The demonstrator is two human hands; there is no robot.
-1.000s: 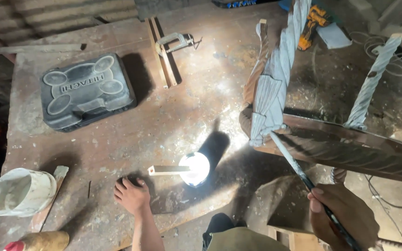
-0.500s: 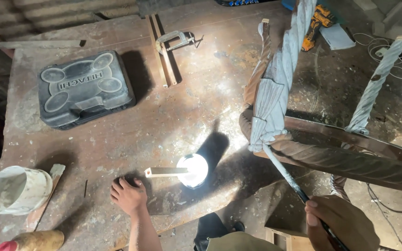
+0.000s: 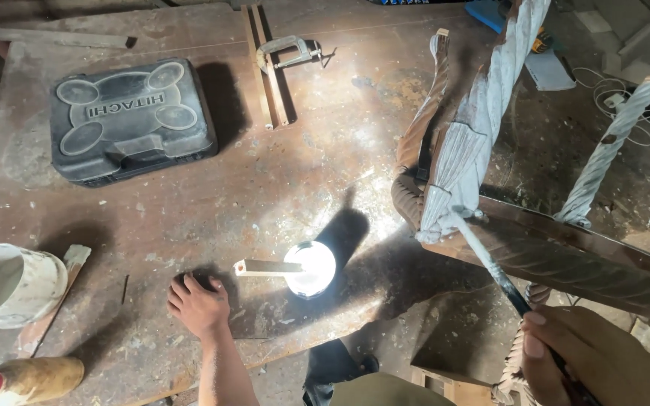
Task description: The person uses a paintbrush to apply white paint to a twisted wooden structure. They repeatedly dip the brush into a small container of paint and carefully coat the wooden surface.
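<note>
From the head view, the right hand (image 3: 592,357) was closed around the dark handle of a brush (image 3: 490,263), whose tip met the foot of a twisted, white-coated post (image 3: 475,128) up and to the left of that hand. The post belonged to a piece of wooden furniture (image 3: 588,259) lying on its side just above the right hand, with a second white twisted post (image 3: 607,150) standing farther up and to the right. The left hand (image 3: 198,304) lay palm down on the worn bench (image 3: 280,180), fingers loosely curled and gripping nothing. Just to its right sat a small round tin (image 3: 311,268) shining bright white, with a stick (image 3: 265,267) resting across its rim. To the left of that hand stood a pale bucket (image 3: 9,286), and below it a bottle (image 3: 28,378) lay near the bench edge. Well above the left hand rested a dark tool case (image 3: 129,120), and beyond it a clamp (image 3: 291,54) on a wooden strip.
</note>
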